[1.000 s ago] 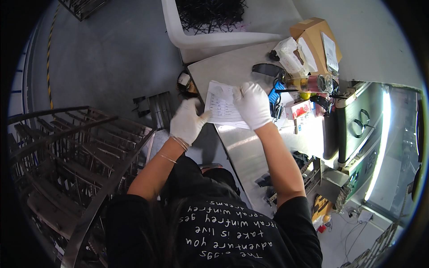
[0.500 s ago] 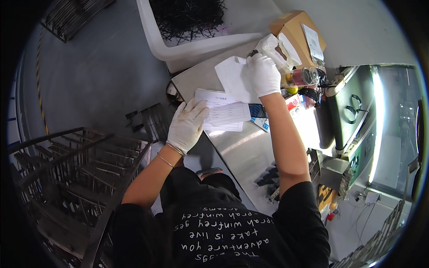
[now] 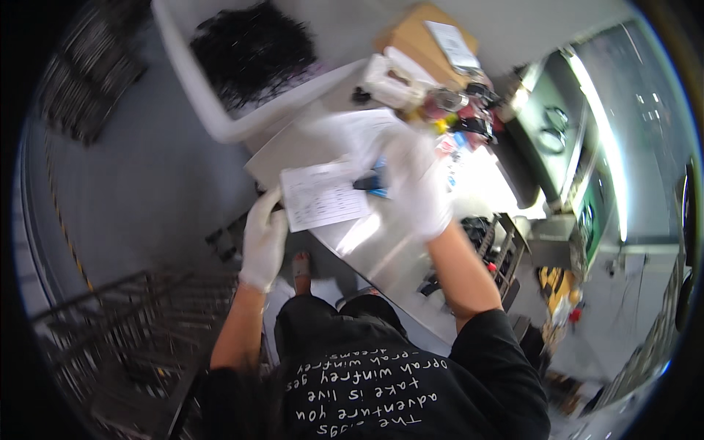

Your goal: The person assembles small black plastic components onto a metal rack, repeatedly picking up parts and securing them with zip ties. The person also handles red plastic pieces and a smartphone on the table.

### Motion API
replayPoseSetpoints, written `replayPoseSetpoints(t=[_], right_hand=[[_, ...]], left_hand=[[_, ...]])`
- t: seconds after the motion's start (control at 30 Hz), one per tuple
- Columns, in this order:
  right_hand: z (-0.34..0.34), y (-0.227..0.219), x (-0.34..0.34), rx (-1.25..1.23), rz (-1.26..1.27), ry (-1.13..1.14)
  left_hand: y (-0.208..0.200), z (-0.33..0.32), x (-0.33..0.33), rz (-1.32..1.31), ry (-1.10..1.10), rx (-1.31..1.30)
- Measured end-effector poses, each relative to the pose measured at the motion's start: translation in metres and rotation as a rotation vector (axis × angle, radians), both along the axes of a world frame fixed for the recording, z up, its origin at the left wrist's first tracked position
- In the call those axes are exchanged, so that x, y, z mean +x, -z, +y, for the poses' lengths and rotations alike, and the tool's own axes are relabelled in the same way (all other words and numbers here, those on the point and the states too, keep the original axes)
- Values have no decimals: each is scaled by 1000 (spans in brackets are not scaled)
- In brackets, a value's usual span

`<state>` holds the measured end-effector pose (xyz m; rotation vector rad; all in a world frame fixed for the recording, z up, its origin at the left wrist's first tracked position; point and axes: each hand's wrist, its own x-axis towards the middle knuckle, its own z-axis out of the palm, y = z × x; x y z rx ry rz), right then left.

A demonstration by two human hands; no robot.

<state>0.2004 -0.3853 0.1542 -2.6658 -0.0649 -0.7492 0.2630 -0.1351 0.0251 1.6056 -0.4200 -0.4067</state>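
Observation:
My left hand point(image 3: 264, 242), in a white glove, is closed at the left edge of a printed paper form point(image 3: 326, 194), pinching it at the table's near left edge. My right hand point(image 3: 418, 183), also gloved, hovers over the table to the right of the form, smeared by motion; its fingers cannot be made out. Behind the form lies a blank white sheet point(image 3: 367, 128). Between the form and my right hand is a dark flat object point(image 3: 367, 182) beside a blue packet point(image 3: 379, 176).
A white tub point(image 3: 227, 128) of thin black pieces stands at the far left. Farther back are a cardboard box point(image 3: 418, 37), a tissue pack point(image 3: 392, 81) and a glass jar point(image 3: 446, 101). Metal racks point(image 3: 139, 315) stand at lower left; a green conveyor belt point(image 3: 561, 125) runs at right.
My right hand has come back from the tissue pack toward me. My left hand has moved left and down, with the form now at its fingers. The whole view has shifted.

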Motion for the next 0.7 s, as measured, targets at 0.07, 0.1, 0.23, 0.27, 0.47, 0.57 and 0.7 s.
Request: replayPoseSetpoints(t=[0.07,0.1,0.23,0.27,0.47,0.57,0.7], right_hand=[[44,10,-54,19,344,-266],[59,28,-79,109,242,-429],[77,45,-163,158,469,-416],[68,46,-184,174,319,-401],[17,22,-335,764,282,620],[14,11,-404,793,472,704],[-11,18,-481,766,551,676]], left_hand=[[-6,28,-7,1107,442,-945],[-25,18,-19,1257,402,-766],[8,-14,-68,929,501,-85],[4,-28,-84,734,531,-24],[-60,-117,-180,271,1051,2],[-85,-160,-239,83,1212,17],[-75,-186,-316,178,1217,77]])
